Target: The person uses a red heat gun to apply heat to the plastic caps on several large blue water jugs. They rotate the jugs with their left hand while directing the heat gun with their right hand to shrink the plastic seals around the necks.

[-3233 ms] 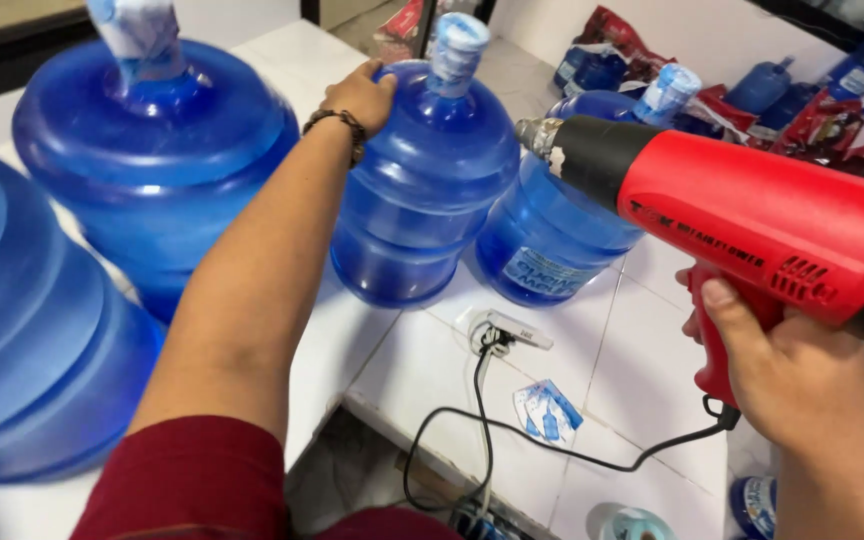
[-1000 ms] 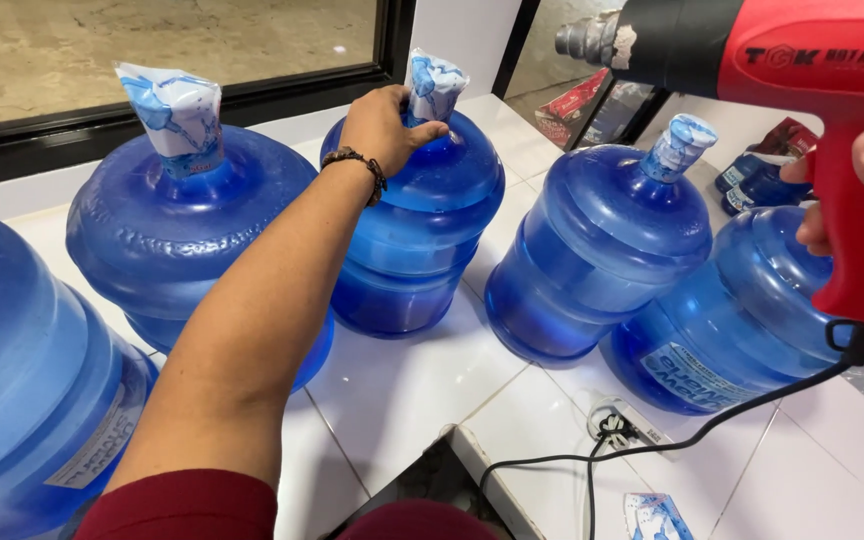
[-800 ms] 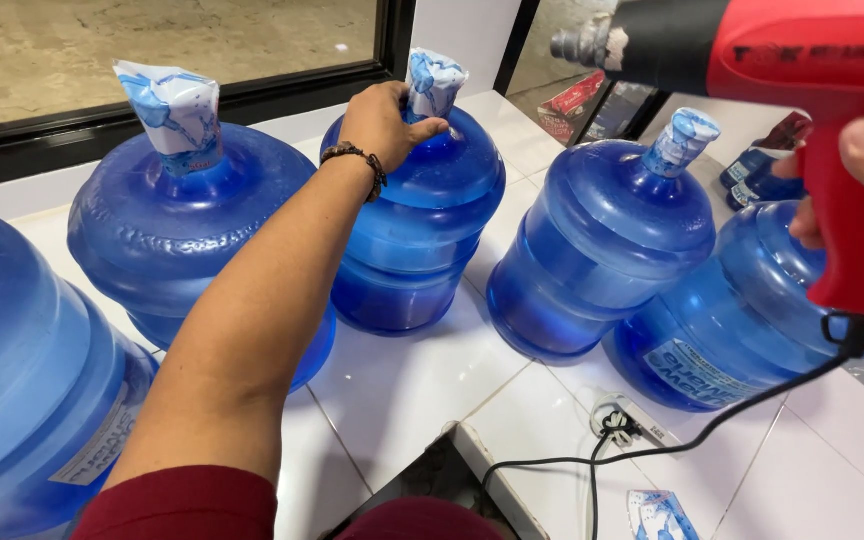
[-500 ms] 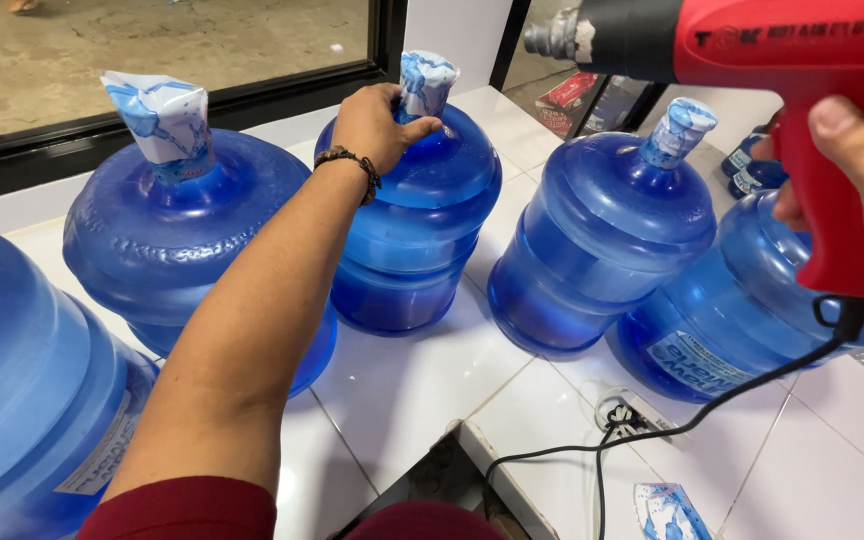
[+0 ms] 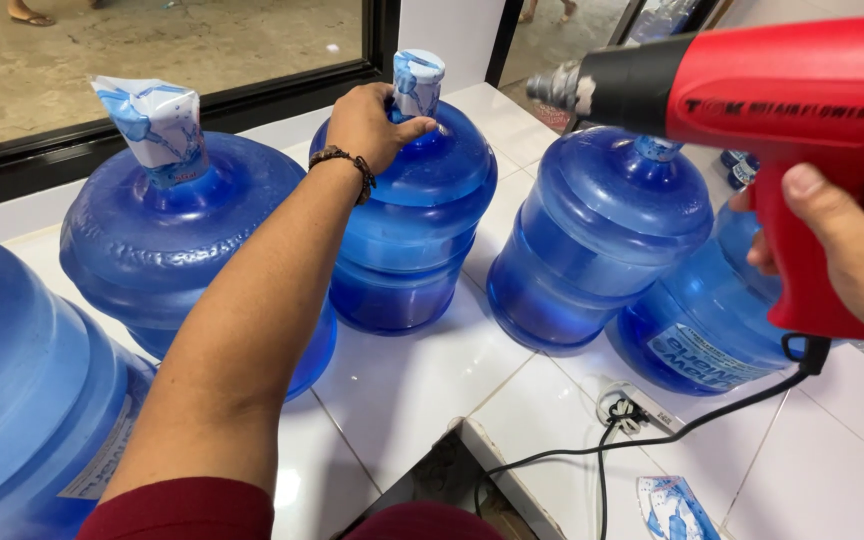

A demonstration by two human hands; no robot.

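Running off the frame at 9 o'clock, a big blue translucent plastic water jug (image 5: 22, 400) shows only its right flank. Next jug at 10 o'clock (image 5: 177, 240) wears a loose blue-and-white plastic shrink sleeve (image 5: 157, 125) on its neck; its lower right is hidden behind the forearm. Left hand (image 5: 372, 120) sits w/ fingers curled together around the neck of the centre blue water jug (image 5: 412, 230) at 12 o'clock, thumb touching the base of its blue-and-white capped seal (image 5: 417, 82); a dark bead bracelet (image 5: 347, 165) on the wrist. That jug stands upright, rounded shoulder, ribbed waist, near the window edge.

At 1 o'clock a third upright jug (image 5: 597, 240), its cap mostly hidden behind the red-and-black heat gun (image 5: 752, 90). Right hand (image 5: 857, 250) is clamped on the gun's red grip; gun body cut off at the right edge, nozzle pointing toward 11 o'clock. A tilted jug w/ a label (image 5: 702, 330) lies partly behind the hand.

Surface: glossy white tiled counter (image 5: 422, 380), black cord (image 5: 652, 440) trailing to a white socket strip (image 5: 637, 408), spare sleeve (image 5: 672, 505) at 5 o'clock. Dark-framed window (image 5: 152, 110) behind, bare ground outside.
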